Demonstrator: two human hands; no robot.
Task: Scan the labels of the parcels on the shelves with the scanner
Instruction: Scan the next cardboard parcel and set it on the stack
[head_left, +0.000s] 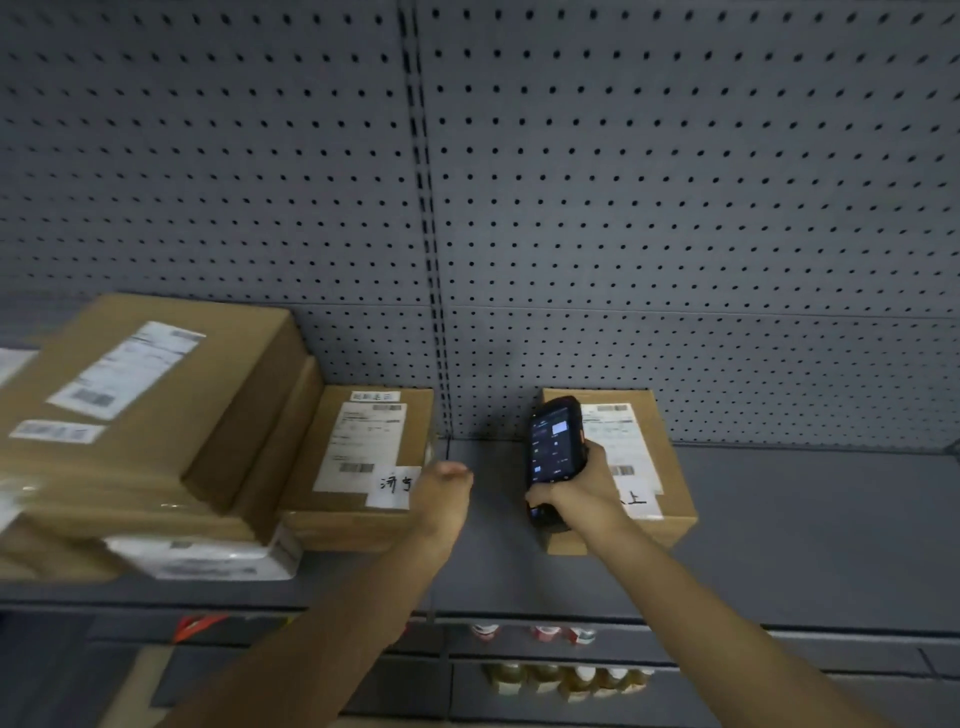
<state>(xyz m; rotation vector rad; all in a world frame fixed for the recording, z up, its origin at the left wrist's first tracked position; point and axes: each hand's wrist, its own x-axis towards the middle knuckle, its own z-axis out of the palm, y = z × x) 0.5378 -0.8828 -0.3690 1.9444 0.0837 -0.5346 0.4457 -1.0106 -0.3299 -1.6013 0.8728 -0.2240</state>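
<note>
Nearest, below the front edge of the grey shelf (810, 519), a lower level holds a row of small bottles (571, 680), blurred, with some red-and-white rolls (545, 633) just above them. Two bare forearms reach up and forward over that edge. The right hand (582, 493) grips the lower part of the black scanner (555, 457), fingers curled round its body, the lit screen facing the camera and the device held upright over the right parcel (670, 499), a brown carton lying flat on the shelf with a white label (623, 447) on top, partly hidden by the scanner and hand. The left hand (445, 493) holds nothing; it hangs just beside the right edge of the middle parcel (363, 447), its fingers loosely curled inward, and whether it touches the carton cannot be told. That middle parcel carries a printed label (366, 441) and a small handwritten slip (395, 486) at its near corner. To its left stands a stack: a large carton (156, 405) with two labels, tilted on another box, and a white-wrapped package (208, 556) beneath at the front. Behind everything rises a grey perforated back panel (675, 182).
</note>
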